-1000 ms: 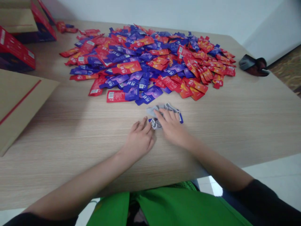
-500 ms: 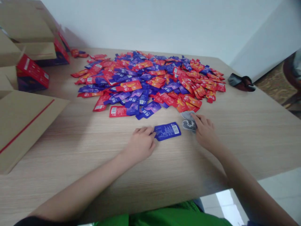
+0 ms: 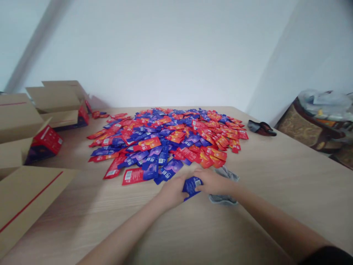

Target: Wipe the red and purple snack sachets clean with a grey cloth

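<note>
Just below the centre of the frame, the right hand (image 3: 211, 182) has left the grey cloth (image 3: 224, 199), which now lies on the bench (image 3: 264, 206) around its wrist, and joined the left hand (image 3: 173, 192). Both now work the blue packet (image 3: 191, 187), each pinching one end, thumbs nearest the camera.

Blue sachet (image 3: 191, 187) smooth, plastic-looking; grey cloth (image 3: 224, 199) wrinkled; box flap (image 3: 35, 195) matt cardboard; table (image 3: 278, 195) wood-grained

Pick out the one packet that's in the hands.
The blue packet, barcode side showing, held between the left hand and the right hand; the other visible packets lie unheld beyond it.
</note>
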A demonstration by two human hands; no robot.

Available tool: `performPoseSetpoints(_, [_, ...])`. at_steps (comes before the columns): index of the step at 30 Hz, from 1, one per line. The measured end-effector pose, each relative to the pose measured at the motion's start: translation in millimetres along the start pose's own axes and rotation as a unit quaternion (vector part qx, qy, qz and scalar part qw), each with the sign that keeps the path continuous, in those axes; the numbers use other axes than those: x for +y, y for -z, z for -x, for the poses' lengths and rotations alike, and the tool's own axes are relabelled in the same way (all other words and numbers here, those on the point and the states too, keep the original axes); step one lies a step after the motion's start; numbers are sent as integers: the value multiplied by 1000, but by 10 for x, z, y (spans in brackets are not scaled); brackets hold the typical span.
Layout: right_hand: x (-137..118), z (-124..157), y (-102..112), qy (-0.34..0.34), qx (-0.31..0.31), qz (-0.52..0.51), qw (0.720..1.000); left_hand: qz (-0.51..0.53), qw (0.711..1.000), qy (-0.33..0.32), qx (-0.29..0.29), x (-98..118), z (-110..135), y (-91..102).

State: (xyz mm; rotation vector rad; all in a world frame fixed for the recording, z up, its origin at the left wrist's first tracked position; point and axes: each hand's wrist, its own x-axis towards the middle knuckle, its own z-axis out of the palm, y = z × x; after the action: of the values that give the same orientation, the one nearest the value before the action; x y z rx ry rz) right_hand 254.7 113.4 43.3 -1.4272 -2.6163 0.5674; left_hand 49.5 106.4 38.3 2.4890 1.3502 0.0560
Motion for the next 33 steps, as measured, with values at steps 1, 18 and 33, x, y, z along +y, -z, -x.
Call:
performPoseSetpoints(1, [15,-129,9,4,12,1,1000,-14,1000,8,16,-65,-32,59])
performPoseSetpoints(18, [476,-2948,913,-24,239,189,952,-170,957,100,213,-1738,-2269,1351])
performPoseSetpoints(33, [1842,-1269,1404,-332,103,177,921,-166,959,110,201,-1338,-2724,1163])
